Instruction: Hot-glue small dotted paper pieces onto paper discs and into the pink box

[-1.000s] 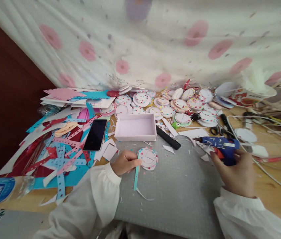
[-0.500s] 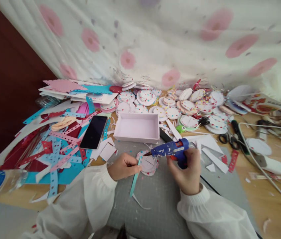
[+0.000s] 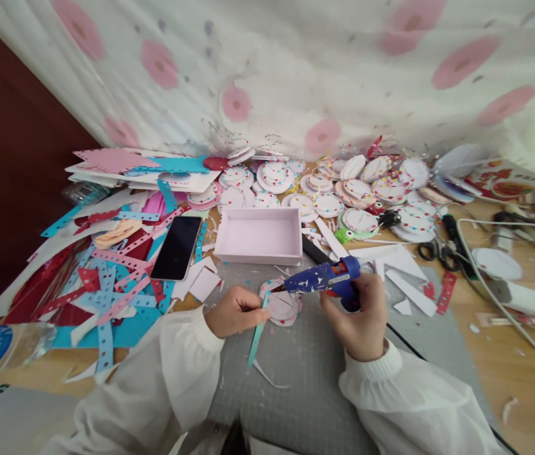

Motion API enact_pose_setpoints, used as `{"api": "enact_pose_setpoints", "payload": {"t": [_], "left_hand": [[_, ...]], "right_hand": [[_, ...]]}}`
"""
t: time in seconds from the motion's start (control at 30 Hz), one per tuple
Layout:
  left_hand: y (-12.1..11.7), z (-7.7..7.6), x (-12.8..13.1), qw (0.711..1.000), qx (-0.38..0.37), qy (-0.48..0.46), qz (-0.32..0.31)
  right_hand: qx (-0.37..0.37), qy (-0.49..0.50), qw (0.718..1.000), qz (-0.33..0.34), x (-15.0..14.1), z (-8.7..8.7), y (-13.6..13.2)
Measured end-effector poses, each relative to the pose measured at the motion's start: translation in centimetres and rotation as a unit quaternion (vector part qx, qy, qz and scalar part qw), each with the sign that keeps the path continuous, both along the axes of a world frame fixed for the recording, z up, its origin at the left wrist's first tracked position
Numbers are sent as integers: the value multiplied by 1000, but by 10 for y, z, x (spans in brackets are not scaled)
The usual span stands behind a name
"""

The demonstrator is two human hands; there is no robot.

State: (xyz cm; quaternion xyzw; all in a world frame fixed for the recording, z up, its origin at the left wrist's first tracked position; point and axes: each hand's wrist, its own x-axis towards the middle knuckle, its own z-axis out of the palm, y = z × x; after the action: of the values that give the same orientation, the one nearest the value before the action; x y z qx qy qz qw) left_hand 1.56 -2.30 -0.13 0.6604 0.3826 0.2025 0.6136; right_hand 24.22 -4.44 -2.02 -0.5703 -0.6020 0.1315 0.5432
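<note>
Between its thumb and fingers my left hand (image 3: 237, 312) pinches a narrow teal paper strip (image 3: 256, 341), which hangs down toward me. In my right hand (image 3: 360, 316) is a blue hot glue gun (image 3: 324, 278), its dark nozzle pointing left at the strip's upper end. From this angle I cannot tell whether nozzle and strip touch. Just beyond the strip, a round white paper disc (image 3: 285, 308) with small coloured bits round its edge lies on the grey cutting mat (image 3: 305, 385). A thin white paper sliver (image 3: 270, 377) curls beside the strip's lower end.
A white open box (image 3: 258, 235) stands behind the disc. Decorated discs (image 3: 274, 177) are heaped along the back. To the left lie a phone (image 3: 177, 248), punched paper strips (image 3: 106, 297) and a bottle (image 3: 2, 347). Scissors (image 3: 439, 253) and a white cable (image 3: 499, 303) are at right.
The glue gun has moved slightly left, so its nozzle is now closer to the strip's upper end. My view has shifted a little. The left hand keeps its pinch.
</note>
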Motion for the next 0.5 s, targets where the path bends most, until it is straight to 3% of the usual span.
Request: {"api": "enact_pose_setpoints", "payload": {"t": [0.5], "left_hand": [[-1,-2,0,1000,-3,15,1]], "right_hand": [[-3,-9,1000,-3,1,-6,-1]]}}
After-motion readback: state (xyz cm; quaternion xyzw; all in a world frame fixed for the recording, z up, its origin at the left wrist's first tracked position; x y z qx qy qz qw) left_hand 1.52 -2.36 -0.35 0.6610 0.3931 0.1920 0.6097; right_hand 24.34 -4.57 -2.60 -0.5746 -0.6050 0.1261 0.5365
